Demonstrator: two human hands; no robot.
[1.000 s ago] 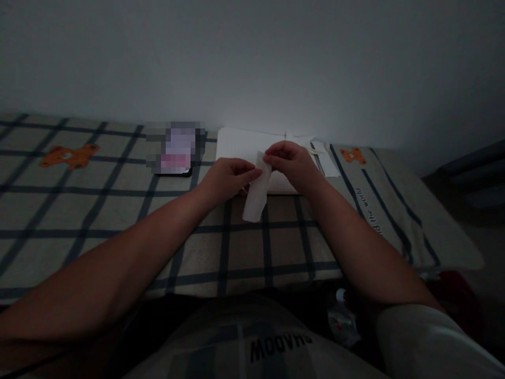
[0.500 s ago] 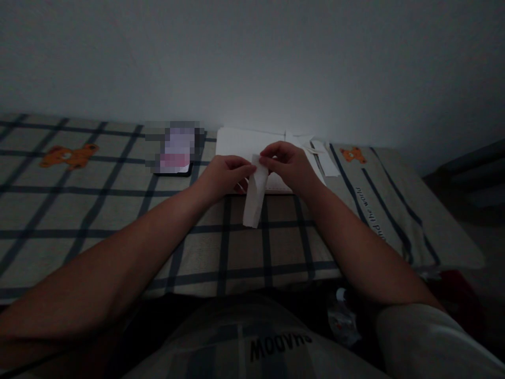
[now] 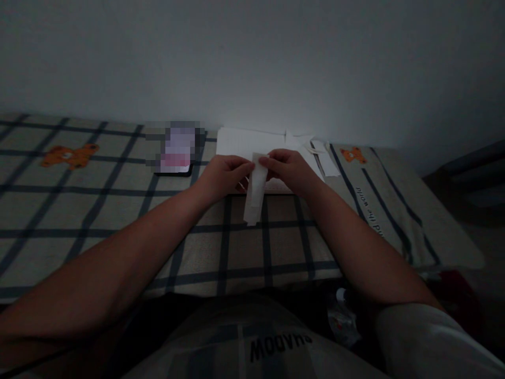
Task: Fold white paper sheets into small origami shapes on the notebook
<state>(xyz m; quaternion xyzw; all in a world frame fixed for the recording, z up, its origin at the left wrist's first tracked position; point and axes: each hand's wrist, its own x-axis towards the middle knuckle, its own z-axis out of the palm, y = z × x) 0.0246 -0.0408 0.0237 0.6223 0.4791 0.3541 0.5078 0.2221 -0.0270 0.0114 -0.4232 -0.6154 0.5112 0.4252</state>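
Dim room, pale wall [image 3: 252,58] behind. Checked bedsheet [image 3: 98,210] with orange bear prints, spread wide across the view. Near the far edge, a white sheet of paper [image 3: 236,143] lying flat against the wall, touching a few cut white scraps [image 3: 315,152] on its right. Left of the sheet, a phone [image 3: 175,150], screen lit and blurred.

In front of the sheet, held up above the bedsheet: a narrow white paper strip [image 3: 255,192], hanging lengthwise, lower end loose and just clear of the cloth. Left hand [image 3: 224,176] pinching the strip's top edge between thumb and fingers; right hand [image 3: 288,168] pinching the same top edge from the other side, fingertips of both almost touching. Both hands closed on the strip, neither flat nor free.

By the look of it, work partly done: strip already cut free from a larger sheet, scraps already lying aside, big sheet untouched. Strip itself apparently folded lengthwise; no cross fold or tear at its top to be made out in this light, so shaping at the top end judged barely begun.
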